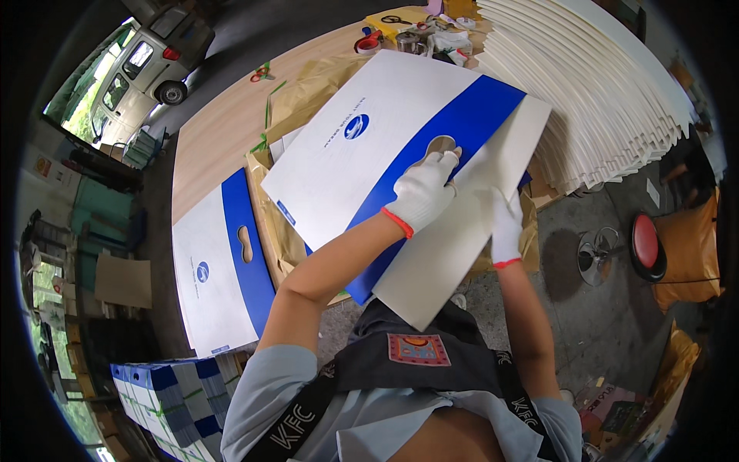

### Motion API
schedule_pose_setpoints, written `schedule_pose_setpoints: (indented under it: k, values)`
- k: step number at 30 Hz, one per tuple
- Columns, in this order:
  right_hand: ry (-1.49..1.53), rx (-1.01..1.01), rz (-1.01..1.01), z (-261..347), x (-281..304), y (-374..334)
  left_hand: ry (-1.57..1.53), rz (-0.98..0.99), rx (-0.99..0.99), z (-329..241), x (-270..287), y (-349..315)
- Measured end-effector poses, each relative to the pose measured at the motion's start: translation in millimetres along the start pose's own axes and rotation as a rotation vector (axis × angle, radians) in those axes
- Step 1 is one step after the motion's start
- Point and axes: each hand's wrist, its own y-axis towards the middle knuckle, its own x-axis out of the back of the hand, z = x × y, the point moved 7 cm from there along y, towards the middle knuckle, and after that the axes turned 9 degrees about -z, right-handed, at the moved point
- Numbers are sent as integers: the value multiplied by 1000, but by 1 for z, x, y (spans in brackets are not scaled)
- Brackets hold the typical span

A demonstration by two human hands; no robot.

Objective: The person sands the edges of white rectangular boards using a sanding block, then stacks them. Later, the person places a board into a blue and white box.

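My left hand (423, 189), in a white knitted glove with a red cuff, is at the handle hole of a large blue-and-white cardboard panel (377, 100). Its fingers curl at the hole's edge. A plain off-white cardboard sheet (431, 269) shows along the panel's right side; whether the two are joined, I cannot tell. My right hand (506, 227), gloved alike, grips that sheet's right edge, some fingers hidden. Both pieces lie tilted over brown wrapping paper (315, 85). To the left, a similar panel (215, 269) with a handle hole lies flat on the table.
A tall fanned stack of white sheets (570, 85) stands at the far right of the wooden table (208, 146). Red tape (368, 44) and scissors (396, 19) lie at the back. Bundled blue-and-white cartons (169, 400) are at lower left. A red-seated stool (647, 242) stands right.
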Motion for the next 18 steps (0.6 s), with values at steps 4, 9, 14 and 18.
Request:
schedule_pose_setpoints:
  k: [4,9,14,18]
  values:
    - [-59,77,83,-29,-38,-4,-26,67,47,-19,-3,5]
    - [382,-166,184,-95,-64,-7,105,240,37,-44,-42,-32]
    - [346,-375,233,-130,-68,-27,3,256,178,-22,-62,-54]
    - [297,-570,253,-160,-64,-26,-72,106,34,-30,-47,-64]
